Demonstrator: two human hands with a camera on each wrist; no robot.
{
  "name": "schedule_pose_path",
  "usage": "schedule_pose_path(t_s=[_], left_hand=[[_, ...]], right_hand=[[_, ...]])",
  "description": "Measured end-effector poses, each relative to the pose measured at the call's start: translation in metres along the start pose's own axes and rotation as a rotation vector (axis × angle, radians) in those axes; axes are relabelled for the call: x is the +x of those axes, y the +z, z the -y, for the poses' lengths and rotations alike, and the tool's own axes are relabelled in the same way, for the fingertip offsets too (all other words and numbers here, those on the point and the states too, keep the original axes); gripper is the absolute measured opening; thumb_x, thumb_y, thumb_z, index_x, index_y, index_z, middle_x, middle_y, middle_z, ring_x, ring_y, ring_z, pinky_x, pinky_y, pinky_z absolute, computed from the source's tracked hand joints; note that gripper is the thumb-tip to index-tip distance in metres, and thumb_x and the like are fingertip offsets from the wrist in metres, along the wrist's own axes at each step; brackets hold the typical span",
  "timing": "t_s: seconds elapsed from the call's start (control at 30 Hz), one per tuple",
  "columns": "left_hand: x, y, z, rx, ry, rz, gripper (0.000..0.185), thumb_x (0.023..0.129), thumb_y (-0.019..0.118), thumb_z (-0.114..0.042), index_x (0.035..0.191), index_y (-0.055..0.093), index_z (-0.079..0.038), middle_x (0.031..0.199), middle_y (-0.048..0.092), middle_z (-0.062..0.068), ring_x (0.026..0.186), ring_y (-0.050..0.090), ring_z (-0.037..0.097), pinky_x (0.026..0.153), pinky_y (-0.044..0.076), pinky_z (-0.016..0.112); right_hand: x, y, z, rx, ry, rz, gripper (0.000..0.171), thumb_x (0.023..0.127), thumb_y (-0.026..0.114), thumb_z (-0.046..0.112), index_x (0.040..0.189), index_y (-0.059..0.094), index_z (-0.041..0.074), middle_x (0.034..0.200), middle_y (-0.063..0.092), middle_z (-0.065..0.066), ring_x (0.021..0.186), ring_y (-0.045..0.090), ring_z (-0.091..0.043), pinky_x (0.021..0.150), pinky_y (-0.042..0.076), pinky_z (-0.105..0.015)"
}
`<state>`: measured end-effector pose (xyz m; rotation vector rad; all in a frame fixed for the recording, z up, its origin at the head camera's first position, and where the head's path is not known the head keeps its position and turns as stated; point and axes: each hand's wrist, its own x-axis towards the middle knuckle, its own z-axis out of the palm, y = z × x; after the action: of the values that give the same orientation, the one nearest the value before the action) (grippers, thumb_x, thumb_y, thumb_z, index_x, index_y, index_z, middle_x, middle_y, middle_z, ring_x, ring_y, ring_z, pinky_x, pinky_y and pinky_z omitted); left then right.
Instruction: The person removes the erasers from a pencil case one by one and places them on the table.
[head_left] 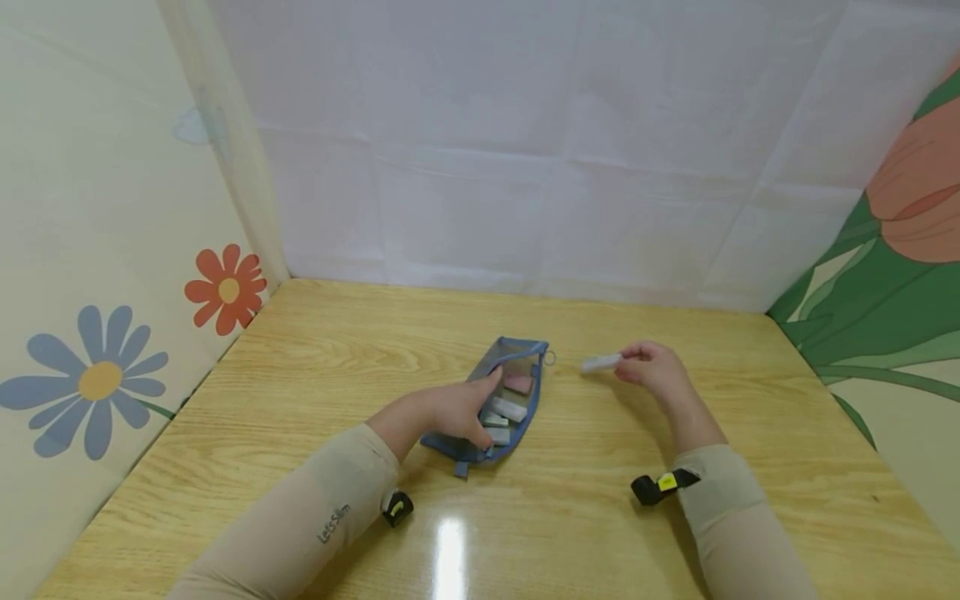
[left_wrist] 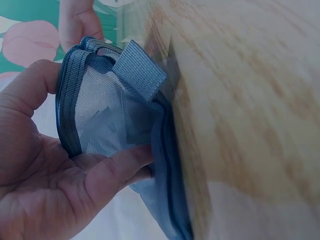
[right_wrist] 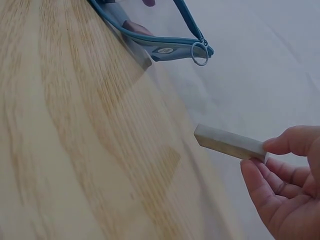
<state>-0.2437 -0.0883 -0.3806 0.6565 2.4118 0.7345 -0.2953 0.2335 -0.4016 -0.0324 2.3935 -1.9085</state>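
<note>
A blue mesh zip pouch [head_left: 501, 392] lies open on the wooden table [head_left: 315, 367], holding a pink block and several white blocks. My left hand [head_left: 457, 410] grips the pouch's left edge, thumb on top and fingers below; the left wrist view shows the pouch [left_wrist: 112, 120] pinched in my left hand [left_wrist: 60, 170]. To the pouch's right, my right hand [head_left: 651, 367] pinches one end of a small white block [head_left: 601, 363] above the table. In the right wrist view the block [right_wrist: 229, 143] points toward the pouch [right_wrist: 165, 40] and its zipper ring [right_wrist: 199, 53].
White sheet walls stand behind, flower-printed panels at left and right. The table's near part shows a glare spot [head_left: 450, 550]. Black wrist cameras [head_left: 663, 485] sit on both forearms.
</note>
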Motion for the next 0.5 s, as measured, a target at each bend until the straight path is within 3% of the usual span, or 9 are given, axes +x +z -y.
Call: schedule_pose_path(t_s=[0.5], left_hand=[[0.000, 0.001, 0.000, 0.008, 0.013, -0.006, 0.113, 0.072, 0.075, -0.020, 0.146, -0.009, -0.009, 0.151, 0.012, 0.014, 0.132, 0.025, 0.017, 0.106, 0.025, 0.032]], right_hand=[[0.003, -0.003, -0.016, -0.001, 0.080, 0.016, 0.028, 0.084, 0.055, -0.007, 0.107, 0.046, -0.018, 0.077, 0.061, 0.000, 0.068, 0.061, -0.007, 0.067, 0.051, -0.021]])
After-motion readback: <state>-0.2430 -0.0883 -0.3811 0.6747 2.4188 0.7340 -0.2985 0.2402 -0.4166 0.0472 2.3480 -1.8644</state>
